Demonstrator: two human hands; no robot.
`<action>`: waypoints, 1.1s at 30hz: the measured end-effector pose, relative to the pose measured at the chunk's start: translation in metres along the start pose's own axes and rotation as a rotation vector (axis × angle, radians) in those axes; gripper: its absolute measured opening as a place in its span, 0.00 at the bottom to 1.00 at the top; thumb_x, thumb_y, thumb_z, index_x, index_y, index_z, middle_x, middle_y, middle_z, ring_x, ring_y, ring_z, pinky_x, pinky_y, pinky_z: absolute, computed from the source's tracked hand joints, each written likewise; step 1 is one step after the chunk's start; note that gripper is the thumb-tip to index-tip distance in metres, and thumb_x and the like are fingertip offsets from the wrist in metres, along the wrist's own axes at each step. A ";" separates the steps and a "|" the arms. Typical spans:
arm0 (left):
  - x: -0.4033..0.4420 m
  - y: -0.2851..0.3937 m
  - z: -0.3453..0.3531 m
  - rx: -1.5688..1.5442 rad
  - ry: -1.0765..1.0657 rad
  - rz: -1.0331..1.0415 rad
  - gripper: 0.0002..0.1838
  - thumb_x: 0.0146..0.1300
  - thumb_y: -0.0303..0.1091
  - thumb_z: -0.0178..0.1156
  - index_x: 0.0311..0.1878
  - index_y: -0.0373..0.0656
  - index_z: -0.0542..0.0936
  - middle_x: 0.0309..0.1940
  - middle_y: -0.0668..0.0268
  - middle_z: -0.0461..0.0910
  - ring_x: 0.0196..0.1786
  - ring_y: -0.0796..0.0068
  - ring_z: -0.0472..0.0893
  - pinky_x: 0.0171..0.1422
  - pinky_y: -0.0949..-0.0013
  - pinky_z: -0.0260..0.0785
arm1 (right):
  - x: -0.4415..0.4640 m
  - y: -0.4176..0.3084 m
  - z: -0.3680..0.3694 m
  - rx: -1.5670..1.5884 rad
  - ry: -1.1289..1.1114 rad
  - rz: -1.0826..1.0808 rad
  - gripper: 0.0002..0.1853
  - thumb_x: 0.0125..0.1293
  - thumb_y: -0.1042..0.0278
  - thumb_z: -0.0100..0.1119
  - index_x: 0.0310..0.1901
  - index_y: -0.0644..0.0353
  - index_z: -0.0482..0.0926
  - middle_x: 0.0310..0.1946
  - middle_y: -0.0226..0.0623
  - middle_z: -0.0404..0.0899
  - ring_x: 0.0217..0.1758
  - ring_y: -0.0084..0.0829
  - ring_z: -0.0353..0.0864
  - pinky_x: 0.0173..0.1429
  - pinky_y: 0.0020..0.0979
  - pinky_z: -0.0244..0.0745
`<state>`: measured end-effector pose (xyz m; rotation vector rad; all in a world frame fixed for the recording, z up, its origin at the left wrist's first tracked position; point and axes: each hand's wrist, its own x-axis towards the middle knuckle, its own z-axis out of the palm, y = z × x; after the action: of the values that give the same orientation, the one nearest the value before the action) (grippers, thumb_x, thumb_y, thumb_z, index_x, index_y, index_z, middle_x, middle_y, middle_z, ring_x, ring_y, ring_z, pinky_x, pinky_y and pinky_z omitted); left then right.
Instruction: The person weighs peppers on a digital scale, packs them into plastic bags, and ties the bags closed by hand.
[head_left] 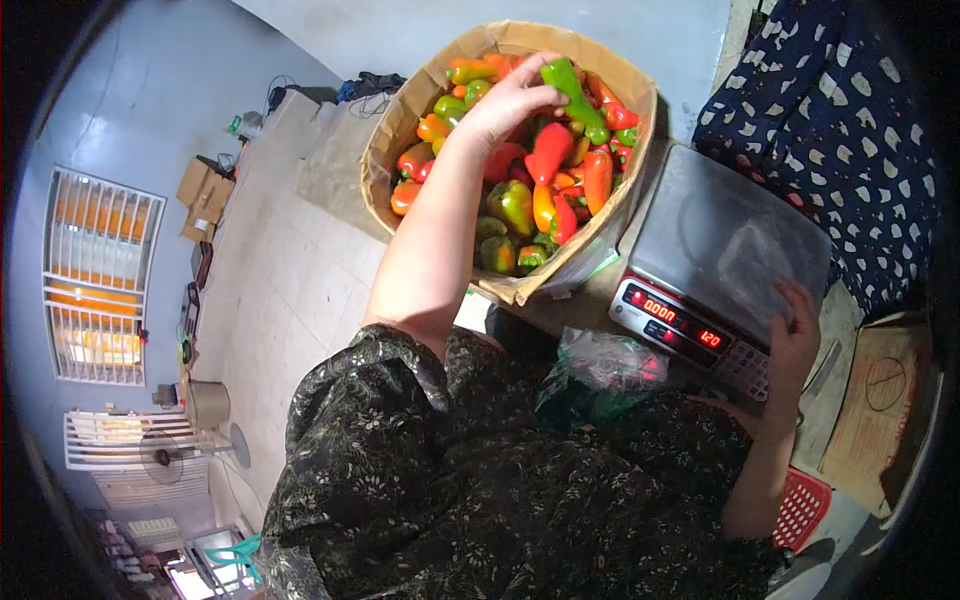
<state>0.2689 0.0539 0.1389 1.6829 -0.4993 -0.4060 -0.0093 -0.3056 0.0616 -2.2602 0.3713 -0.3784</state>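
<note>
My left hand (515, 103) is closed on a long green pepper (572, 92), held over a large cardboard box (375, 170). Red, orange, yellow and green peppers (512, 207) fill that box. At the right, my right hand (795, 325) is by the edge of a digital scale (700, 220), fingers stretched out and holding nothing. I cannot tell whether its fingertips touch the metal plate. Red digits glow on the scale's display (672, 318). A clear and green plastic bag (605, 375) lies against my body, below the display.
Dark blue patterned cloth (800, 130) hangs beyond the scale. On the right are a flat cardboard piece (870, 410) and a red perforated basket (803, 508). Pale floor (290, 260) stretches left, towards a fan (165, 455) and a barred window (100, 275).
</note>
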 end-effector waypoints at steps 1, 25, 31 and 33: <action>-0.001 0.004 0.003 -0.058 0.057 0.063 0.27 0.56 0.30 0.57 0.62 0.43 0.67 0.52 0.65 0.73 0.52 0.75 0.73 0.58 0.70 0.65 | 0.000 -0.002 0.000 0.015 -0.001 0.021 0.21 0.58 0.83 0.46 0.51 0.58 0.79 0.57 0.40 0.74 0.63 0.34 0.71 0.62 0.30 0.66; -0.012 -0.002 0.029 0.778 -0.125 -0.100 0.32 0.48 0.48 0.64 0.55 0.38 0.75 0.47 0.52 0.80 0.51 0.62 0.80 0.57 0.65 0.70 | 0.002 0.006 0.007 -0.225 0.004 -0.040 0.24 0.52 0.82 0.50 0.53 0.58 0.78 0.58 0.34 0.72 0.47 0.26 0.76 0.43 0.24 0.69; -0.029 0.029 0.050 0.499 -0.120 -0.216 0.24 0.59 0.41 0.56 0.56 0.38 0.71 0.37 0.63 0.80 0.40 0.74 0.78 0.44 0.71 0.72 | 0.000 -0.026 0.003 0.010 -0.078 0.002 0.25 0.49 0.82 0.53 0.53 0.57 0.77 0.57 0.43 0.73 0.58 0.42 0.74 0.62 0.37 0.69; -0.034 0.038 0.074 0.583 -0.262 -0.339 0.25 0.58 0.36 0.54 0.60 0.44 0.67 0.32 0.68 0.77 0.34 0.80 0.76 0.36 0.74 0.70 | -0.002 -0.021 0.004 -0.012 -0.053 -0.112 0.25 0.49 0.82 0.53 0.53 0.58 0.77 0.57 0.43 0.73 0.57 0.42 0.75 0.61 0.37 0.70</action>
<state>0.1975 0.0055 0.1634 2.3067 -0.5575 -0.7905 -0.0069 -0.2887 0.0752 -2.3042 0.2206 -0.3745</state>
